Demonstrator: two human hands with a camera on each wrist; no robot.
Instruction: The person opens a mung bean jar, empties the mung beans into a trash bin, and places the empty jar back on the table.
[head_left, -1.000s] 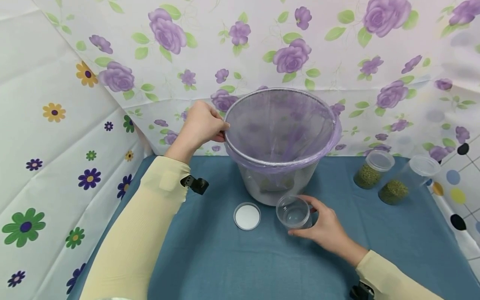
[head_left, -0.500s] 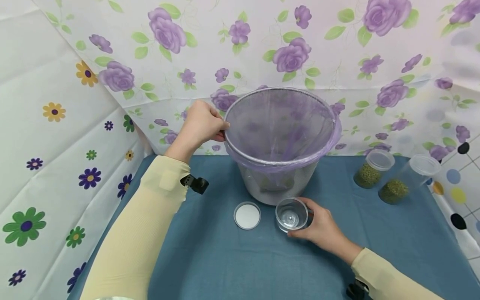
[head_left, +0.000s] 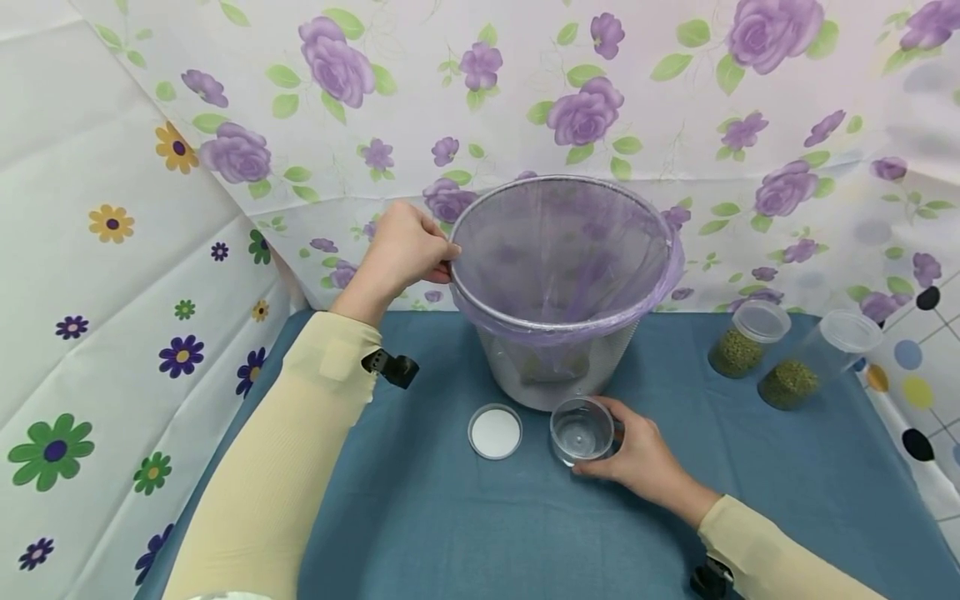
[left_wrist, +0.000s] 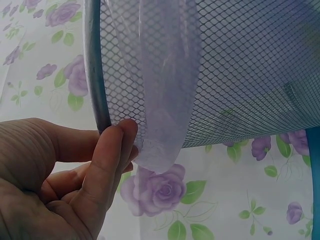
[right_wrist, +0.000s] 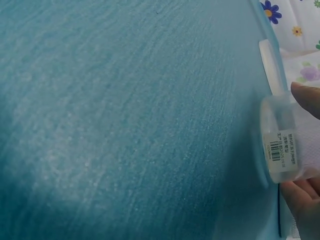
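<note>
A silver mesh wastebasket [head_left: 510, 367] stands at the back of the table, lined with a purple plastic bag [head_left: 562, 258] folded over its rim. My left hand [head_left: 408, 248] pinches the rim at its left side; in the left wrist view, thumb and fingertips meet on the metal rim [left_wrist: 96, 75] beside the bag's hanging edge [left_wrist: 167, 125]. In front of the basket, my right hand [head_left: 641, 450] grips a clear plastic jar [head_left: 581, 429], lidless and upright at the table. A barcode label [right_wrist: 281, 150] shows on its side in the right wrist view. A round white lid [head_left: 495, 432] lies left of the jar.
Two clear lidded jars, a shorter jar of green granules [head_left: 738, 350] and a taller jar partly filled with them [head_left: 791, 379], stand at the right rear. A blue cloth [head_left: 480, 533] covers the table. Floral sheets [head_left: 337, 125] hang behind and at the sides.
My right hand has brought the jar slightly left and turned it more upright; in the last half second it barely moves. My left hand stays on the basket rim.
</note>
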